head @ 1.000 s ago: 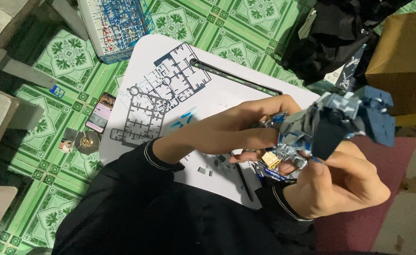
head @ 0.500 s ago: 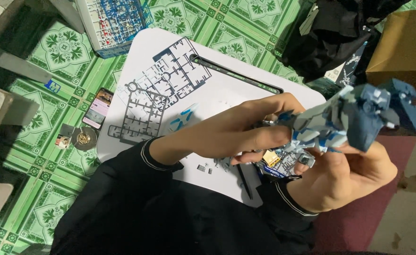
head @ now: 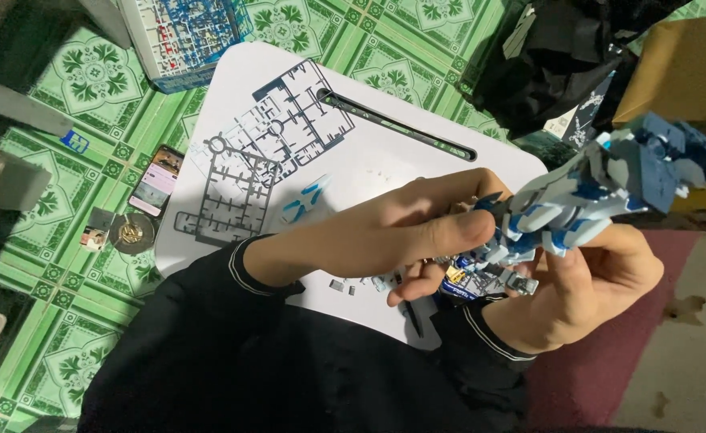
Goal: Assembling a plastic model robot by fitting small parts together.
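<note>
While both hands work over it, the low white table (head: 385, 160) sits on a green patterned tile floor (head: 64, 321), with a dark red mat (head: 609, 369) at the right edge. On the table: two grey plastic parts frames (head: 265, 160), a small white-and-blue loose part (head: 303, 200), tiny grey bits near the front edge. A long dark slot runs along the table's far side. On the floor left of the table: a phone (head: 154, 181) with lit screen, a round dark coaster-like item (head: 132, 233). A box of blue and white parts (head: 184, 32) sits at the far left corner, with black fabric (head: 561, 56) and a cardboard box (head: 673, 72) at the far right.

Left hand (head: 385, 236): fingers pinched narrow on the lower part of the blue-and-white model robot (head: 593, 196). Right hand (head: 585, 293): wrapped around the model from below, holding it above the table's right edge.

Versus 0.5 s ago: model tilted a bit further up and right; both hands keep roughly the same grip; table items unmoved.
</note>
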